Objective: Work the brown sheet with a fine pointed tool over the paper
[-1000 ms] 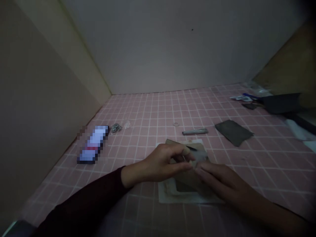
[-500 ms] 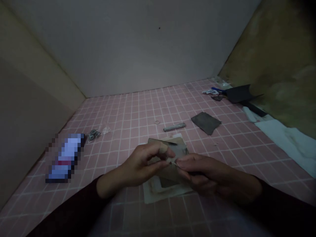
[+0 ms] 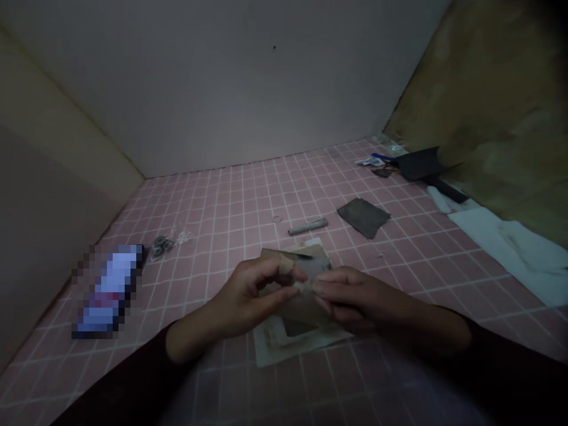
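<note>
My left hand curves in from the left, a tan bandage on one finger. Its thumb and forefinger close towards each other beside the fingertips of my right hand. Those right fingers are pinched together on something small and pale that I cannot make out. Both hands hover over a flat stack: a greyish-brown sheet with a dark edge lies on a stained white cloth or paper. My hands hide part of the stack.
Beyond the stack lie a small ring, a grey tube and dark sandpaper-like sheet. At left are a pixelated phone and bagged metal rings. Dark sheet material and white paper line the right wall.
The whole view has shifted slightly, so the table items sit further left. The right fingertips have turned and closed up; the pale sliver seen between the hands earlier is now hardly visible.
</note>
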Available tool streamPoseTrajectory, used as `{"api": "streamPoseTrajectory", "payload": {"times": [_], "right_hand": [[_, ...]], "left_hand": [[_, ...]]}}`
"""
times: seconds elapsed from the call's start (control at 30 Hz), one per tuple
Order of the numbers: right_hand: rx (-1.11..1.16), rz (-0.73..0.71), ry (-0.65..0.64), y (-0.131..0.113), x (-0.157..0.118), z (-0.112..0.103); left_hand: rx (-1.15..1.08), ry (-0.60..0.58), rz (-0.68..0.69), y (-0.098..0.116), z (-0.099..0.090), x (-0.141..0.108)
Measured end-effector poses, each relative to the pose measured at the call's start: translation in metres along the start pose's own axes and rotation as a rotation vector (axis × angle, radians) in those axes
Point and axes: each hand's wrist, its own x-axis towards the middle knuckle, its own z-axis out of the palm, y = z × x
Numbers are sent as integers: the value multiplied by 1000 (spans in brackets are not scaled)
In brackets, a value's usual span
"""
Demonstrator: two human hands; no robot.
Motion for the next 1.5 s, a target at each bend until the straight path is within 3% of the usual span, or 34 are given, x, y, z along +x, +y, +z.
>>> {"api": "streamPoseTrajectory", "payload": {"times": [0.07, 0.2, 0.3, 0.37, 0.5, 0.67, 0.77, 0.87, 1.07, 1.17, 1.37, 1.43, 1.5], "right_hand": [[204, 126, -63, -3, 0, -4], [391, 200, -225, -3, 3, -12], [435, 214, -314, -1, 4, -12], [383, 187, -304, 0, 4, -10], [103, 59, -174, 5, 3, -2], [-734, -479, 207, 11, 3, 6], [-905, -582, 279, 11, 3, 8], [-714, -460, 204, 9, 2, 7], [209, 71, -123, 1, 3, -4], [400, 171, -245, -1, 2, -8], [289, 108, -225, 1, 0, -4], [114, 33, -165, 2, 0, 0], [-197, -127, -37, 4, 1, 4]], "left_hand": [[8, -18, 38, 0, -1, 0], [13, -18, 96, 0, -2, 0], [6, -31, 86, -1, -1, -1], [-15, -25, 49, 0, 0, -2], [-90, 36, -2, 0, 4, -4], [-141, 131, -101, -3, 7, -3], [-81, 141, -127, -5, 7, -2], [-81, 119, -118, -5, 7, -2], [-96, 47, -6, -5, 5, -5], [-100, 33, 45, -5, 5, -6], [-68, 34, 48, -4, 4, -6], [-45, 38, 55, -4, 4, -6], [-21, 59, 48, -5, 5, -6]]}}
